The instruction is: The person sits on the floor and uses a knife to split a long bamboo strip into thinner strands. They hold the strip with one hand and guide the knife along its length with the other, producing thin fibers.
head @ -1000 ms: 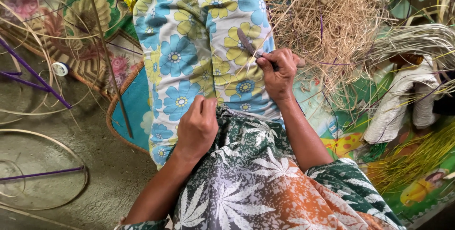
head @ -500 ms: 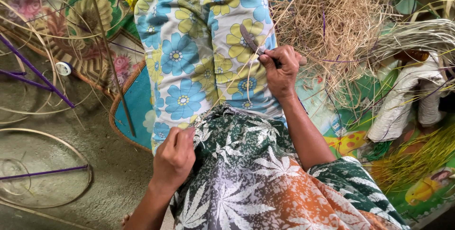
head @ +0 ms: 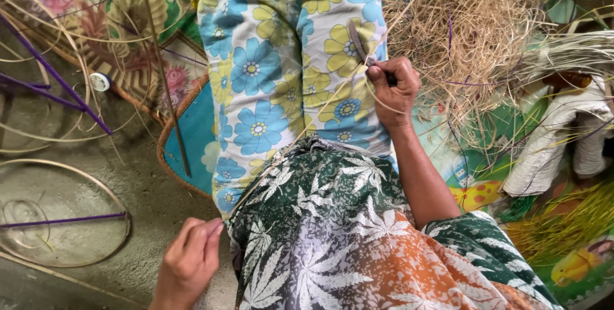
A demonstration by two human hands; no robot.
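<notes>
Now I see my right hand (head: 394,93) resting on the knee of my blue and yellow flowered trousers (head: 281,73), its fingers (head: 382,73) curled shut around the handle of a small dull metal knife blade (head: 358,43). That blade sticks up and to the left from the fist, lying over the flowered cloth. A thin pale straw-coloured strip of fibre (head: 300,134) runs from just under the blade, slanting down and to the left across the trousers toward my lap. My left hand (head: 190,262) sits low at the bottom of the view, beside the edge of my green leaf-printed wrap (head: 332,220), over the grey concrete floor (head: 137,182). Its fingers are pinched together at the tips; I believe they hold the lower end of the fibre strip, though the strip is too thin there for me to be sure.

To the right of the right hand, close to it, lies a big tangled heap of dry tan straw shavings (head: 460,22). Further right there is a bundle of whitish cloth (head: 556,137). On the left, long purple-dyed cane strips (head: 57,77) cross the floor, and a round bent cane hoop (head: 118,204) lies near the left hand. A woven rim with a blue patterned mat (head: 188,144) shows beside my left leg.
</notes>
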